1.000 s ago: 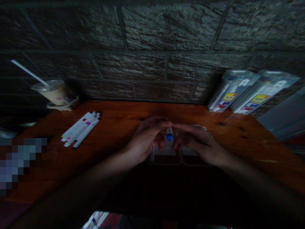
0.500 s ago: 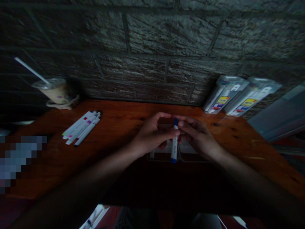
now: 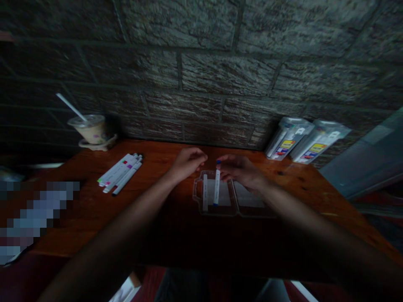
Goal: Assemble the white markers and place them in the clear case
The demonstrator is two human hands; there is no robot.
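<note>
My right hand (image 3: 236,170) pinches a white marker (image 3: 217,186) with blue ends near its top end. The marker stands nearly upright in view, above the left half of an open clear plastic case (image 3: 236,205). Inside that half, along its left side, lies another white marker (image 3: 205,193). My left hand (image 3: 190,162) hovers just behind the case's left edge, apart from the marker. Its fingers are curled in toward the thumb, and nothing shows in them. The right hand and forearm cover part of the case's right half.
A bundle of several white markers (image 3: 121,174) lies on the wooden table (image 3: 163,201) to the left. Behind it stands a drink cup (image 3: 91,128) with a straw. Two filled clear marker cases (image 3: 286,140) stand at the back right, by the brick wall (image 3: 201,105).
My left hand has let go of the blue-ended marker and drawn away to the left. My right hand now holds it alone, farther left over the case. The camera view has shifted.
</note>
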